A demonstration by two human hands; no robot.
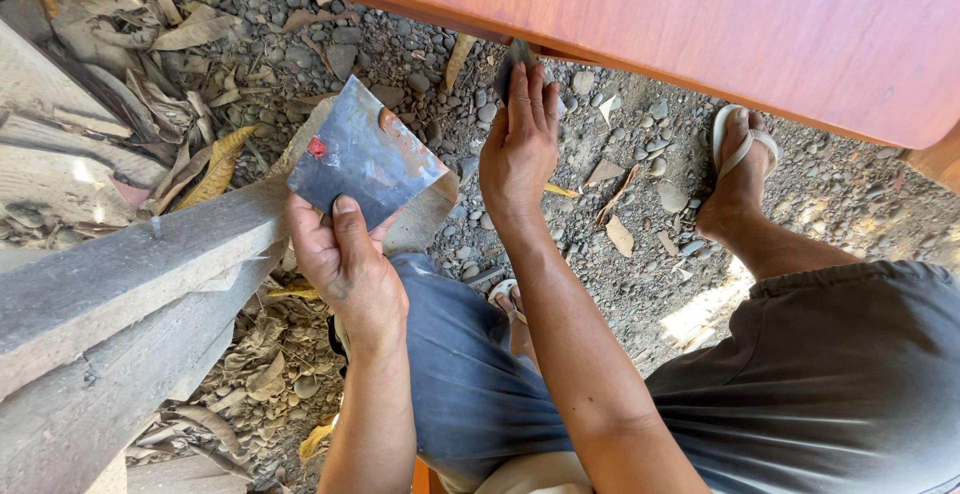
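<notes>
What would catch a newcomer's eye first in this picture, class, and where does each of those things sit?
Most striking is the reddish-brown wooden panel across the top, with the right hand pressing a small dark piece against its lower edge. At left centre, the left hand holds up a flat grey metal sheet with a small red mark. Below lie gravel and dry leaves, with a foot in a pale sandal at right.

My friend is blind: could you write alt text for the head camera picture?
The right hand presses a small dark scraper against the edge of a reddish-brown wooden board, while the left hand holds a flat grey metal sheet above gravel ground.
</notes>
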